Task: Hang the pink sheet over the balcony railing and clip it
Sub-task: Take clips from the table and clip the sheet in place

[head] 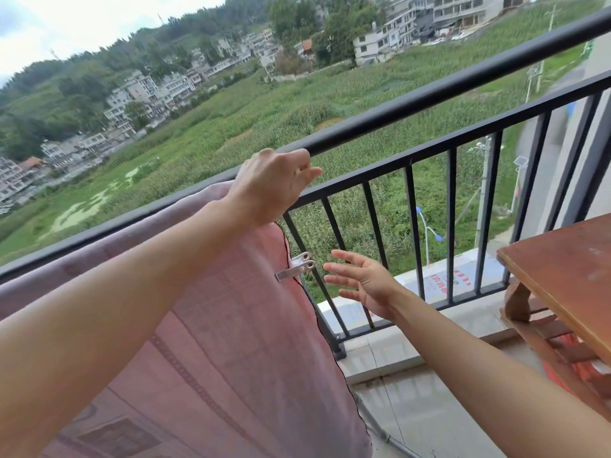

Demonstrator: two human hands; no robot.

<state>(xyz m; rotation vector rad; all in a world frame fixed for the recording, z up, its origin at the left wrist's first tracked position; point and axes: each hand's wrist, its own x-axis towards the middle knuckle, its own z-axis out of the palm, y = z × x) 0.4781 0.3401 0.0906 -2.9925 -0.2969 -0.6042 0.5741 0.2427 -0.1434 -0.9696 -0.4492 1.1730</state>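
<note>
Pink sheet (238, 342): it hangs over the black railing (463, 81) on the left side and falls down toward the floor (416, 411).
Sheet edge: the right edge runs down in front of the railing bars.
Clip (295, 265): a white clip bites the right edge of the sheet, partway down. I cannot tell if it also grabs a bar.
Left hands side: the left hand (272, 185) is up at the top rail, at the top corner of the sheet. Its fingers are curled, and I cannot tell if they grip anything.
Right hands side: the right hand (362, 280) is let go, with fingers spread wide. It is just beside the clip and not touching it.
Table (562, 272): a brown wooden table stands on the right, near the railing.
Far away: green fields, trees and pale houses.
</note>
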